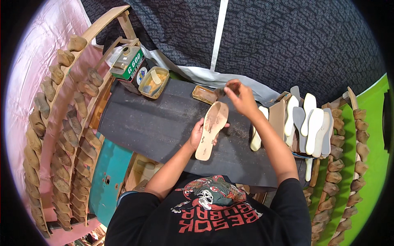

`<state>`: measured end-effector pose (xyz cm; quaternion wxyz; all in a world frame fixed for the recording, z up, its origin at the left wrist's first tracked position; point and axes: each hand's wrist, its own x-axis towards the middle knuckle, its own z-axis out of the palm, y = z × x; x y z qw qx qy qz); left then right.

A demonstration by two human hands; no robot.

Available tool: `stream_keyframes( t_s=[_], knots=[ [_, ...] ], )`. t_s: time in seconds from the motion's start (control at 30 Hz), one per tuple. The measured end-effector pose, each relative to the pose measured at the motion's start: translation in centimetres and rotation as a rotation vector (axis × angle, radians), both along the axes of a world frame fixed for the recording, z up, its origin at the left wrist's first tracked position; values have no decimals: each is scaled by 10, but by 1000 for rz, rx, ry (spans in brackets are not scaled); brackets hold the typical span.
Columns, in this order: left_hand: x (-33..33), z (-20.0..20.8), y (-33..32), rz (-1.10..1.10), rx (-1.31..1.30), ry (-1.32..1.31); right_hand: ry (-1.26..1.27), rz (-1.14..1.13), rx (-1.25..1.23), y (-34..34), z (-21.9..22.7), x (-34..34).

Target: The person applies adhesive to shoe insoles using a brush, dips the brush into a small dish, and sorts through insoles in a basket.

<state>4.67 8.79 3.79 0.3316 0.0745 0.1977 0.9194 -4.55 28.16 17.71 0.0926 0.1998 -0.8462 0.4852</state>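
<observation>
My left hand (198,134) grips a tan insole (208,133) from beneath, its heel end pointing toward me. The insole's wide far end has a brown, damp-looking patch. My right hand (243,99) is raised beyond and to the right of the insole. It pinches a dark, brush-like tool (221,92) whose tip is apart from the insole. That tip hangs by the right end of a small shallow tray (199,99) with brownish contents. Part of the tool is hidden by my fingers.
A dark cloth covers the table (135,108). At the back left stand a metal can (128,67) and a yellowish tub (152,95). To the right, a cardboard box (278,112) holds white and grey insoles (314,127). Racks of wooden shoe lasts (61,149) flank both sides.
</observation>
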Motion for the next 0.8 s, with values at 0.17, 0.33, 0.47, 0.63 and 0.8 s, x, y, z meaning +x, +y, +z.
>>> stream_keyframes(
  t_s=[0.17, 0.33, 0.47, 0.63, 0.8],
  knots=[
    [15, -18, -5, -21, -27, -50, -50, -141, 0, 3, -62, -49],
    [7, -20, -20, 1, -45, 56, -120, -65, 25, -12, -104, -57],
    [-1, -20, -29, -10, 2, 43, -161, -89, 74, -24, -114, -58],
    [-2, -23, -20, -37, -26, 53, -180, -92, 91, -18, -123, -60],
    [2, -26, -15, 7, -142, 31, -155, -172, 73, -15, -105, -57]
  ],
)
